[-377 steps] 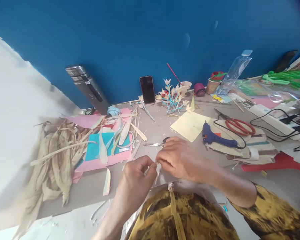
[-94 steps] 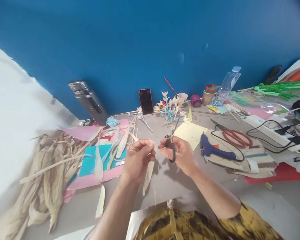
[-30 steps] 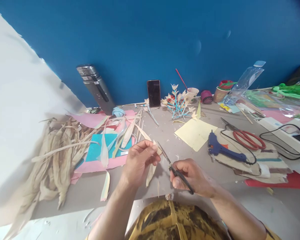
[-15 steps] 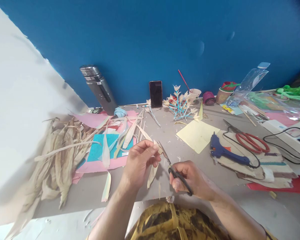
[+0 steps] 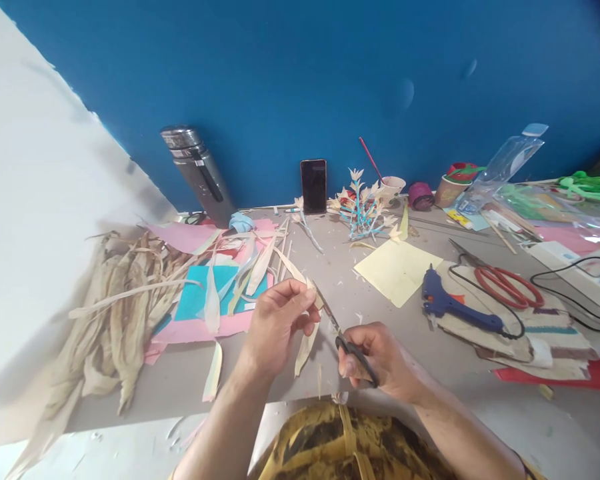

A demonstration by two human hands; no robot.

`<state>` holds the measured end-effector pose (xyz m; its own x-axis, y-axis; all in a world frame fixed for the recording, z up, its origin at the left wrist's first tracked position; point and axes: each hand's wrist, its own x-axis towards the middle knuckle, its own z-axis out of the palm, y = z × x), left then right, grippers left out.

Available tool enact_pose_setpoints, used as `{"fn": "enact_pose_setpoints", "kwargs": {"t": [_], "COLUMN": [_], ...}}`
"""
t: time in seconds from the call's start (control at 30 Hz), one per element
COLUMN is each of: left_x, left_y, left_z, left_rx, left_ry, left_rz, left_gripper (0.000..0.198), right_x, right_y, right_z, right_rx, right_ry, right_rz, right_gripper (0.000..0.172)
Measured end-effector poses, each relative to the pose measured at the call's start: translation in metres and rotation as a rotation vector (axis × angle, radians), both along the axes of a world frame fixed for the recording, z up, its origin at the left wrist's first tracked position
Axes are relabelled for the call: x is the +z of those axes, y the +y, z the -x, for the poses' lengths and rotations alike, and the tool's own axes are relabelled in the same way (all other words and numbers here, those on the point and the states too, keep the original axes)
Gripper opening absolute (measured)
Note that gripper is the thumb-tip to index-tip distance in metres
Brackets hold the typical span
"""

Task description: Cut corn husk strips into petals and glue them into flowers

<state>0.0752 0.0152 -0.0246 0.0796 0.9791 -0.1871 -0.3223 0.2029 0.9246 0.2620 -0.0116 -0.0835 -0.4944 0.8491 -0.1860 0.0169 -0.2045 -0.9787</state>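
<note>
Between the fingertips of my left hand (image 5: 285, 320) is a small pale piece of corn husk (image 5: 316, 299). My right hand (image 5: 375, 360) is closed around the black handles of a pair of scissors (image 5: 351, 350). Their blades point up and left and meet the edge of the husk piece. Below my left fingers another pale husk strip (image 5: 307, 350) lies on the grey table (image 5: 330, 267). Farther back stands a cluster of husk flowers (image 5: 363, 207) on blue-wrapped stems, with a single flower stem (image 5: 307, 230) to its left.
Dried husks (image 5: 125, 313) are heaped at the left beside pink and blue sheets (image 5: 190, 293). A thermos (image 5: 200, 177) and a phone (image 5: 313, 187) lean at the wall. At right lie yellow paper (image 5: 399, 272), a blue glue gun (image 5: 455, 310), red-handled scissors (image 5: 510, 287) and a power strip (image 5: 575, 273).
The scissor blades have come closer together at the husk piece, and my right hand has shifted slightly left. My left hand stays nearly still. The view has moved a little.
</note>
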Motion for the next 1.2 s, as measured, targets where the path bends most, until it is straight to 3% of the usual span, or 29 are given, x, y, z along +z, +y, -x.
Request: {"fn": "enact_pose_setpoints", "kwargs": {"t": [0.53,0.83,1.2], "left_x": [0.001,0.0,0.004], "left_y": [0.003,0.004,0.005], "left_z": [0.01,0.013,0.013], "left_rx": [-0.036,-0.102,-0.165], "left_ry": [0.166,0.215,0.198], "left_rz": [-0.072,-0.098,-0.088], "left_gripper": [0.019,0.015,0.015], "right_x": [0.006,0.015,0.004], "right_y": [-0.004,-0.005,-0.005], "right_z": [0.003,0.001,-0.002], "right_rx": [0.003,0.071,0.052], "right_ry": [0.014,-0.032,0.021], "right_rz": [0.09,0.051,0.047], "right_gripper": [0.05,0.051,0.049]}}
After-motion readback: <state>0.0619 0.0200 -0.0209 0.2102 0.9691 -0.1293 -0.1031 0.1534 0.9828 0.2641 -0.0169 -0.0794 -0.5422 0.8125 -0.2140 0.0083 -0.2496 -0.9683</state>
